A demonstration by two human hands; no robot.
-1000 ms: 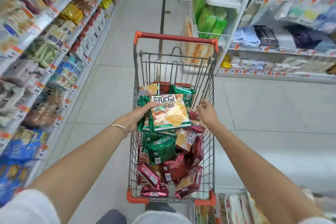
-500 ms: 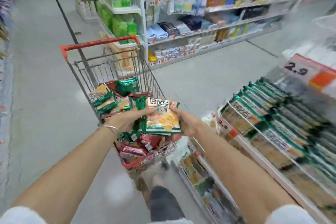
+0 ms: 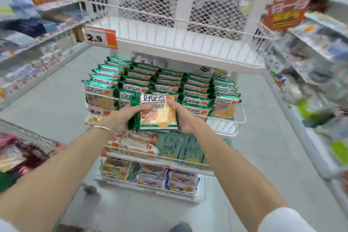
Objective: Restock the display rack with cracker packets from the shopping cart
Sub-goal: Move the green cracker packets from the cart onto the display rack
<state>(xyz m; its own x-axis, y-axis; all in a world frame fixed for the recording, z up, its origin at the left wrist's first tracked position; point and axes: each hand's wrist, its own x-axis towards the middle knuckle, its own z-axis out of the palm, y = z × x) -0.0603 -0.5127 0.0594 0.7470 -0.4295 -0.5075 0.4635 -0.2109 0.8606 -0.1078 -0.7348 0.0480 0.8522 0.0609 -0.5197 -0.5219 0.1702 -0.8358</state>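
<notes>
Both hands: left hand [image 3: 120, 117] and right hand [image 3: 185, 118] were clamped on a stack of cracker packets [image 3: 159, 113], fingers curled round its sides.
Stack: was held at the front edge of the display rack [image 3: 188, 47] middle shelf.

The left hand [image 3: 120, 119] and right hand [image 3: 186, 118] grip stacked cracker packets [image 3: 159, 117] (green-edged) before the display rack [image 3: 188, 52].
</notes>
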